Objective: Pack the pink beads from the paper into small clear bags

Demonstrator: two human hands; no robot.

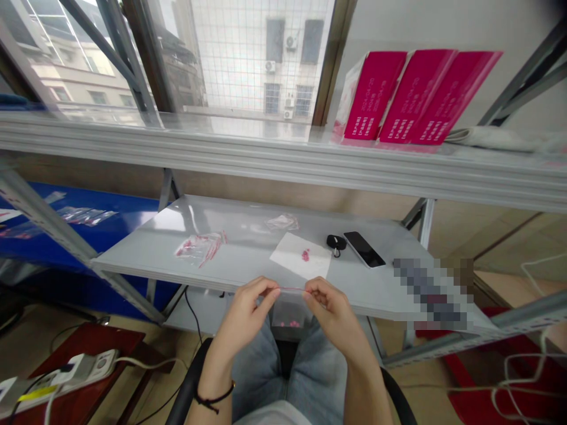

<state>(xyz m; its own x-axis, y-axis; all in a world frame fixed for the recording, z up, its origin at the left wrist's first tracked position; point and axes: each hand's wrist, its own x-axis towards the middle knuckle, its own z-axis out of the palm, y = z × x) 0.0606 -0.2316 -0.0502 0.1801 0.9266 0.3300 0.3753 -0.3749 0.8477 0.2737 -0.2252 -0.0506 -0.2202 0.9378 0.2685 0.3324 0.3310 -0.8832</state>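
Clamping top corners of clear zip bag (pixel 287 311) in left hand (pixel 253 302) and right hand (pixel 330 304), holding red-lined mouth (pixel 291 289) straight between (sealed or not, cannot tell); seemingly handling closure, next calling for even pinch; hanging below grip over lap (pixel 310 366), with pink pieces (pixel 290 323) inside; beyond, white paper (pixel 284 252) on grey table (pixel 363 290)

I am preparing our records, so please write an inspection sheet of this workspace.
Surface: grey tabletop, right end pixelated.
Job's things: clear bag with pink pieces inside; white sheet bearing more pink pieces; pink-edged bags at left.
Clutter: phone and small black object right of the sheet.
Hands: left hand and right hand pinch the bag's top edge.
Cables: white cable from power strip, lower left; more white cables, lower right.
Surroundings: pink boxes on upper shelf; window behind.
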